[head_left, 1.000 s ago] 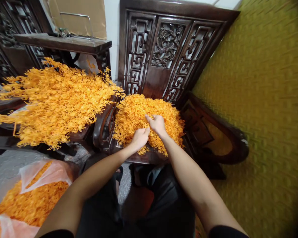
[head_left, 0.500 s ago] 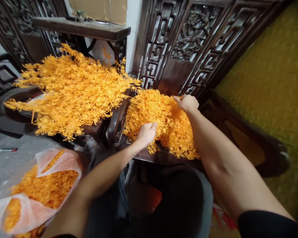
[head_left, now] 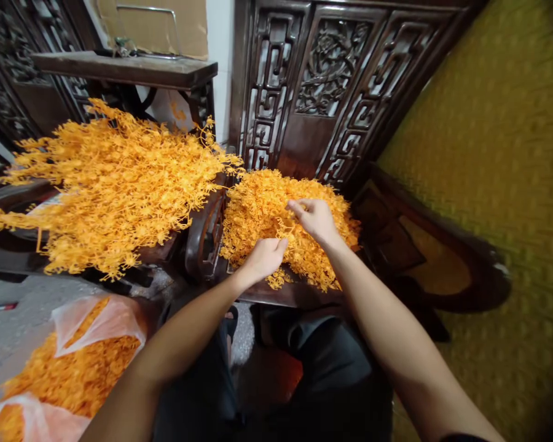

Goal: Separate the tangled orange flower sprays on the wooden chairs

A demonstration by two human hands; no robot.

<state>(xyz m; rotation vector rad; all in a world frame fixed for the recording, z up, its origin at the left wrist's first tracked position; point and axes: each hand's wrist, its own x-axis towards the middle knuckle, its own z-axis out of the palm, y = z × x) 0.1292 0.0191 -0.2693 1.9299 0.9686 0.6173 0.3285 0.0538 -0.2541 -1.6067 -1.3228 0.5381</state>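
Orange sprig pile, L hand grip closed on sprigs, R hand pinching sprigs.

Both forearms are bare from wrist to past the elbow. The left hand and right hand wear no gloves, rings or watch. A dark sleeve edge shows at the right upper arm, at the bottom of the view. The lap is covered by dark grey-black trousers, loose and creased over both thighs.
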